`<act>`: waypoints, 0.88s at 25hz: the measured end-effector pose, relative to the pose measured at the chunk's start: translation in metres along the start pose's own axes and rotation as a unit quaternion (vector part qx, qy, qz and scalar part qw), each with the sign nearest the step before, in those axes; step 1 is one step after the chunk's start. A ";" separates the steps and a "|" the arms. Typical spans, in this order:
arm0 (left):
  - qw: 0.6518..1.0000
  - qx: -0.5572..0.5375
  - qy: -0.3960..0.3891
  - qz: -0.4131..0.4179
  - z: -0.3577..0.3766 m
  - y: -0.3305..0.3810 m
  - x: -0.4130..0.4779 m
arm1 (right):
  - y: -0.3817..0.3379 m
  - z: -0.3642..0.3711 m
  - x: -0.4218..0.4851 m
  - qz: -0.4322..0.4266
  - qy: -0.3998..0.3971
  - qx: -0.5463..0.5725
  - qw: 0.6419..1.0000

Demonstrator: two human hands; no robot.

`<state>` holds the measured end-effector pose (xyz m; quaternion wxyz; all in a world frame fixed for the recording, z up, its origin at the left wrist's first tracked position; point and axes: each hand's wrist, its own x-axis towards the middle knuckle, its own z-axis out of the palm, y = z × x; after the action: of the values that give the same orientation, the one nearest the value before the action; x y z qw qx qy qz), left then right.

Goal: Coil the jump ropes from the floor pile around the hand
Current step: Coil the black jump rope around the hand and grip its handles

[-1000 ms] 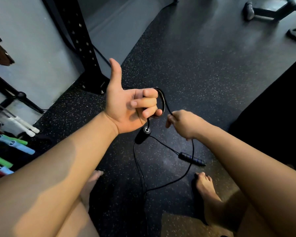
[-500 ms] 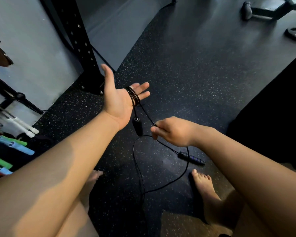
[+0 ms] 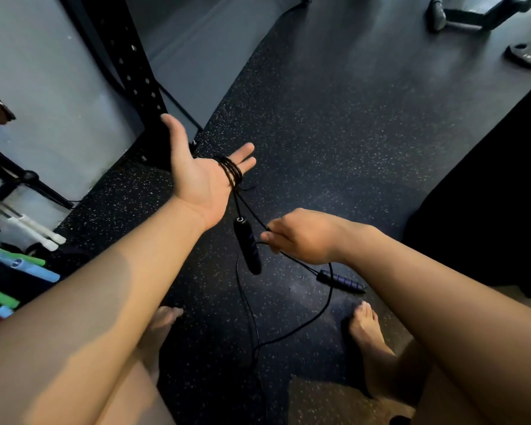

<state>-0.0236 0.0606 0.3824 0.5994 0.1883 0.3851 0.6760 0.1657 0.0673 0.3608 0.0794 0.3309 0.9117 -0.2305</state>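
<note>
Your left hand has unclenched in the last second: the fingers that were curled over the wraps now lie straight, palm up and thumb spread wide. The jump rope sits in several tight black turns around the base of those fingers, so the hand looks ready for another turn. Your right hand has dropped lower and pinches the cord just beside the hanging handle; which fingers do the pinching I cannot quite tell. That handle dangles below the wraps, long axis near vertical, cord end up. The second handle lies on the floor, cord end toward your right hand and butt end pointing away to your right. The slack loops between your feet, so a good length seems left to wind.
</note>
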 end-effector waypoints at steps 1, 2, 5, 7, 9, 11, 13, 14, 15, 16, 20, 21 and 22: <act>0.998 0.063 0.002 -0.005 0.000 -0.004 0.001 | 0.000 0.000 0.000 -0.012 0.017 0.000 1.000; 0.990 0.137 -0.012 -0.025 0.000 -0.008 0.002 | 0.001 -0.001 0.000 -0.022 0.034 0.000 0.999; 0.917 0.369 -0.097 -0.111 -0.008 -0.016 0.003 | 0.005 -0.007 -0.004 -0.043 0.101 -0.002 0.994; 0.845 0.470 -0.181 -0.181 -0.008 -0.015 -0.004 | 0.009 -0.012 -0.008 -0.047 0.149 0.000 0.988; 0.773 0.515 -0.273 -0.249 -0.004 -0.012 -0.012 | 0.013 -0.016 -0.010 -0.049 0.191 0.002 0.980; 0.749 0.516 -0.302 -0.285 -0.001 -0.008 -0.018 | 0.020 -0.017 -0.011 -0.037 0.218 0.020 0.975; 0.764 0.495 -0.296 -0.288 0.004 -0.004 -0.021 | 0.028 -0.019 -0.010 -0.023 0.238 0.052 0.970; 0.776 0.475 -0.297 -0.289 0.005 -0.002 -0.022 | 0.031 -0.019 -0.010 -0.016 0.246 0.068 0.967; 0.785 0.454 -0.301 -0.295 0.007 0.001 -0.022 | 0.035 -0.020 -0.009 -0.010 0.251 0.085 0.964; 0.794 0.432 -0.305 -0.300 0.008 0.003 -0.023 | 0.039 -0.019 -0.008 -0.004 0.254 0.101 0.962; 0.884 0.283 -0.246 -0.279 0.013 0.012 -0.027 | 0.049 -0.010 -0.004 0.036 0.262 0.159 0.951; 0.910 0.227 -0.224 -0.264 0.014 0.013 -0.027 | 0.048 -0.007 -0.002 0.047 0.259 0.179 0.948; 0.931 0.169 -0.209 -0.248 0.013 0.014 -0.027 | 0.046 -0.004 0.000 0.058 0.247 0.200 0.946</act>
<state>-0.0174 0.0389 0.4065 0.7740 0.3222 0.3942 0.3764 0.1951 0.1002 0.3480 -0.2030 0.4391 0.8168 -0.3144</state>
